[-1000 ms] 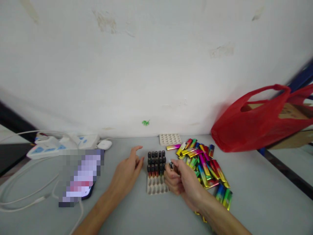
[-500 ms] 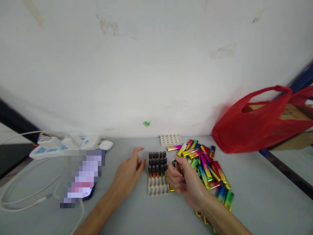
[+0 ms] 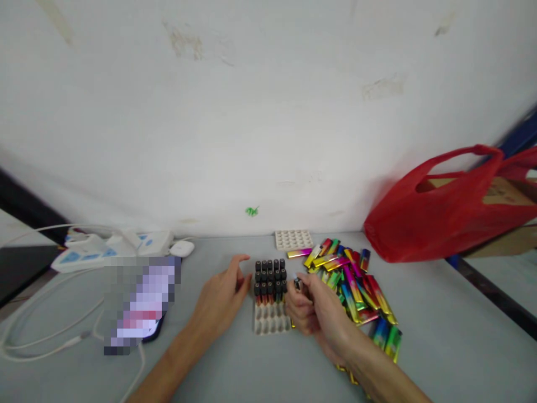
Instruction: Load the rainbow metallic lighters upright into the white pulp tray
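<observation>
A pale moulded tray (image 3: 272, 326) lies on the grey table; several upright black-topped pieces (image 3: 271, 275) fill its back rows, and its front pockets show bare. Just left of the tray is my left hand (image 3: 226, 288), thumb and index finger apart, holding nothing. My right hand (image 3: 312, 302), at the tray's right edge, is closed around a small piece with a dark and metallic top (image 3: 297, 284); the rest of it is hidden by the fingers. Many shiny multicoloured lighter-like pieces (image 3: 352, 285) are heaped beyond and to the right of that hand.
A second pale tray (image 3: 292, 240) lies by the wall. At the right stands a red bag (image 3: 436, 224) with cardboard inside. On the left are a white power strip (image 3: 157, 244), a white charger (image 3: 182, 248), cables and a blurred-out phone (image 3: 145, 305).
My right hand has turned slightly, and its thumb has shifted a little down from the top of the held piece. My left hand has barely moved.
</observation>
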Demonstrator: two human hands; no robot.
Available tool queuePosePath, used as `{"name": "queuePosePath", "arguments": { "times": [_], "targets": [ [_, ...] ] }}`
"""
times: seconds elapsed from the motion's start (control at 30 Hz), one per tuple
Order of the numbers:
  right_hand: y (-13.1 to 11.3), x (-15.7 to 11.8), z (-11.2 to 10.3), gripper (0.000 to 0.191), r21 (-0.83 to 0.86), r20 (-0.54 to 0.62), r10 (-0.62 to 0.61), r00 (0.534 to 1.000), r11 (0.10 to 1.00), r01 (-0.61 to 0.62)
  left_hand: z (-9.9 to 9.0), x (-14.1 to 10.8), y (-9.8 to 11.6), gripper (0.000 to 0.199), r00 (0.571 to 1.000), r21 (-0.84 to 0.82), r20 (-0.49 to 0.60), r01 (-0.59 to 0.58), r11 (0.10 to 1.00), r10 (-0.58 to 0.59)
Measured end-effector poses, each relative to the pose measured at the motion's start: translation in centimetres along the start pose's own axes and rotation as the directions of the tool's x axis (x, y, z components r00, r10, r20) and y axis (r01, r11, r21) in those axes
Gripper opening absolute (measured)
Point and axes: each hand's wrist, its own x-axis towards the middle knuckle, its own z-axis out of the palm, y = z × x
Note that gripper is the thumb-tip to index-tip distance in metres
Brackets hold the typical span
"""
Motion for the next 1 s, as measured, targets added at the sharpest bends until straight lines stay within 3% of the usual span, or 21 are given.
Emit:
{"name": "queuePosePath", "arguments": {
  "times": [0.2, 0.4, 0.47, 0.57, 0.63, 0.77, 0.9, 1.0],
  "targets": [
    [-0.4, 0.1, -0.4, 0.063, -0.002, 0.065, -0.003, 0.998, 1.000, 0.003, -0.1, 0.1, 0.1, 0.042, 1.000, 0.006, -0.002, -0.002, 1.000, 0.002],
    [-1.6, -1.3, -0.4, 0.044, -0.205, 0.102, -0.303, 0.948, 0.926, 0.318, -0.2, 0.0, 0.3, 0.041, 1.000, 0.005, 0.007, 0.008, 1.000, -0.008],
    [-2.0, -1.8, -0.3, 0.037, -0.373, 0.134, -0.391, 0.910, 0.831, 0.412, -0.2, 0.0, 0.3, 0.041, 1.000, 0.002, 0.008, 0.004, 1.000, -0.004],
    [-2.4, -2.3, -0.1, 0.026, -0.620, 0.236, -0.495, 0.836, 0.586, 0.522, -0.2, 0.0, 0.3, 0.041, 1.000, 0.002, 0.007, 0.006, 1.000, -0.006],
    [-2.4, -2.3, -0.1, 0.022, -0.709, 0.308, -0.499, 0.810, 0.447, 0.545, -0.2, 0.0, 0.3, 0.040, 1.000, -0.011, 0.012, 0.005, 1.000, -0.004],
    [-1.5, -1.8, -0.4, 0.023, -0.785, 0.440, -0.437, 0.784, 0.236, 0.572, -0.4, 0.0, 0.4, 0.038, 1.000, -0.040, 0.016, -0.003, 0.999, 0.004],
    [-0.4, -1.2, -0.9, 0.025, -0.819, 0.544, -0.370, 0.753, -0.038, 0.573, -0.5, -0.1, 0.5, 0.036, 0.999, -0.031, 0.033, -0.009, 0.999, 0.010],
    [0.2, -1.0, -1.1, 0.022, -0.818, 0.567, -0.352, 0.744, -0.135, 0.559, -0.5, -0.1, 0.5, 0.035, 0.999, -0.008, 0.033, -0.005, 1.000, 0.005]
  ]
}}
